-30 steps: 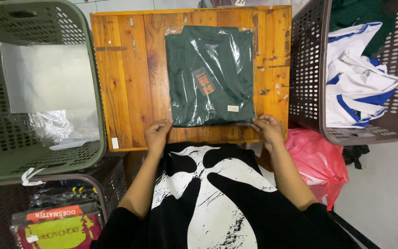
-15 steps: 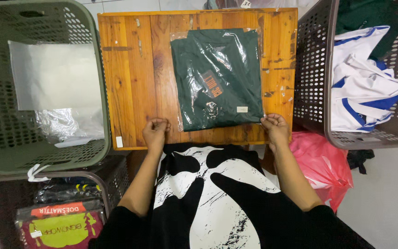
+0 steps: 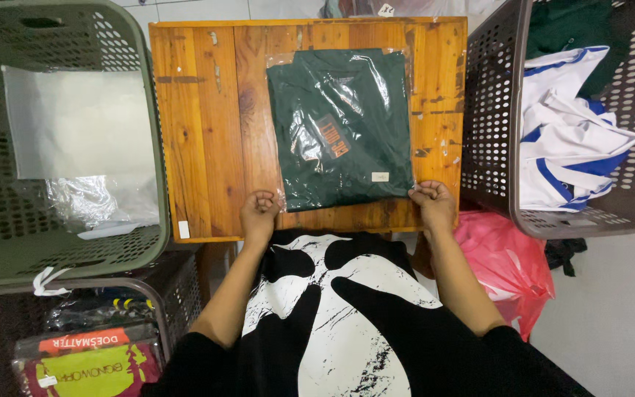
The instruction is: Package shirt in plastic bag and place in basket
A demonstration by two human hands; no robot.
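Note:
A folded dark green shirt in a clear plastic bag (image 3: 341, 126) lies flat on a small wooden table (image 3: 200, 125). My left hand (image 3: 259, 212) pinches the bag's near left corner at the table's front edge. At the near right corner, my right hand (image 3: 432, 203) grips the bag with curled fingers. Both forearms reach forward over my black and white shirt.
A green basket (image 3: 9, 242) on the left holds clear plastic bags. A brown basket (image 3: 494, 132) on the right holds white and blue garments and a green one. A pink plastic bag (image 3: 505, 265) lies below it. Another basket with packaged items sits at lower left (image 3: 90, 353).
The bagged shirt has shifted a little on the table while both hands stayed on its near corners; the view has moved slightly.

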